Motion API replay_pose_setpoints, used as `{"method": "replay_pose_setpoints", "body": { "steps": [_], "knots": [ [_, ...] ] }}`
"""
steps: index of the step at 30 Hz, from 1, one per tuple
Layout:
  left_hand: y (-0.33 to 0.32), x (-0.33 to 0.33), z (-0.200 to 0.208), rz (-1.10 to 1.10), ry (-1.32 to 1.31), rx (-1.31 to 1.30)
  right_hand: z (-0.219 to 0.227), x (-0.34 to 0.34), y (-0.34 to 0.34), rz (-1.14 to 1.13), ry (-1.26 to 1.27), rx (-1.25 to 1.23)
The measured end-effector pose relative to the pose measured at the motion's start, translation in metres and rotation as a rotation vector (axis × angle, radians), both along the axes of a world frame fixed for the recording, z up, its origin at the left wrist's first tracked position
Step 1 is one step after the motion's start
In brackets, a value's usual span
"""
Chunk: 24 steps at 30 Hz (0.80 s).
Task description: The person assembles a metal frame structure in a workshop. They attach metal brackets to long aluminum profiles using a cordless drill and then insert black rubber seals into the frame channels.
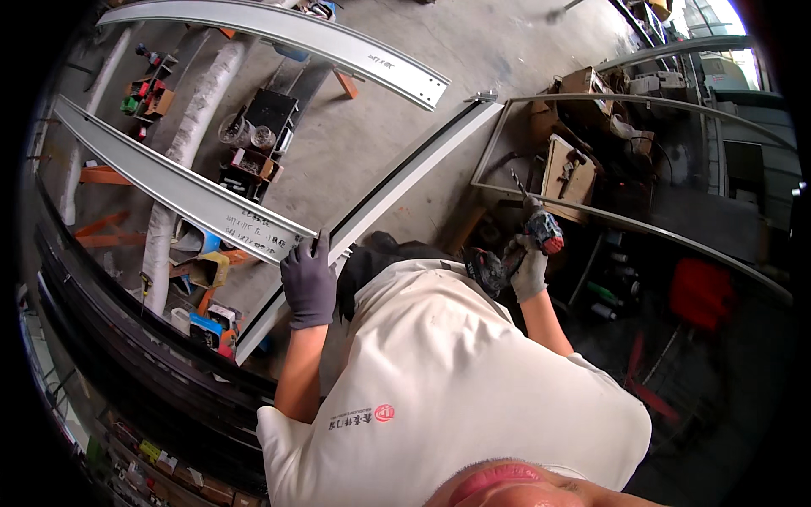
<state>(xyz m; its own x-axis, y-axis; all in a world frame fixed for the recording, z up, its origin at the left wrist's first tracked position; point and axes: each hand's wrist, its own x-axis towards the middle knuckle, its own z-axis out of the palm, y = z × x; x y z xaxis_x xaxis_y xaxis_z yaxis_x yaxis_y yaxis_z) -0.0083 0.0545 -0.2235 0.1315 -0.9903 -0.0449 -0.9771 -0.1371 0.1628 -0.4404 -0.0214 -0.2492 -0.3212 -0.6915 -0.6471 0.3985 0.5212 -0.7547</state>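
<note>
My left hand (308,283), in a dark grey glove, lies against the near end of a long silver metal profile (190,190) with handwriting on it. Its fingers are stretched out and slightly apart; the thumb is hard to make out. In a pale grey glove, my right hand (527,269) is closed round the handle of a cordless drill (542,228) with red and blue parts. The drill is held off to my right, its long bit pointing away and up to the left. A dark battery pack (486,270) shows at the handle's base.
A second silver profile (338,51) lies farther off. Both lie across wrapped white bars (207,93). A light beam with a black strip (422,169) slants past my left hand. Beyond are tubs of small parts (236,131). At right stand a metal frame (625,207) and a red container (701,293).
</note>
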Motion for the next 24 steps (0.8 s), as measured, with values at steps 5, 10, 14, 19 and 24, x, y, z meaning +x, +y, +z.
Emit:
{"method": "replay_pose_setpoints", "body": {
  "steps": [5, 10, 14, 19, 24],
  "knots": [
    [0.002, 0.001, -0.014, 0.026, 0.074, 0.136, 0.003, 0.022, -0.032, -0.003, 0.072, -0.003],
    [-0.006, -0.018, -0.024, 0.009, 0.035, 0.126, -0.013, 0.011, -0.087, 0.046, 0.070, -0.039],
    [-0.022, -0.047, -0.027, 0.088, 0.043, 0.173, -0.070, -0.024, -0.141, 0.095, 0.096, -0.078],
    [-0.030, -0.084, -0.009, 0.173, 0.040, 0.337, -0.060, -0.040, -0.216, 0.286, 0.231, -0.074],
    [-0.032, -0.116, -0.009, 0.197, 0.034, 0.273, -0.068, -0.052, -0.273, 0.509, 0.471, -0.157]
  ]
}}
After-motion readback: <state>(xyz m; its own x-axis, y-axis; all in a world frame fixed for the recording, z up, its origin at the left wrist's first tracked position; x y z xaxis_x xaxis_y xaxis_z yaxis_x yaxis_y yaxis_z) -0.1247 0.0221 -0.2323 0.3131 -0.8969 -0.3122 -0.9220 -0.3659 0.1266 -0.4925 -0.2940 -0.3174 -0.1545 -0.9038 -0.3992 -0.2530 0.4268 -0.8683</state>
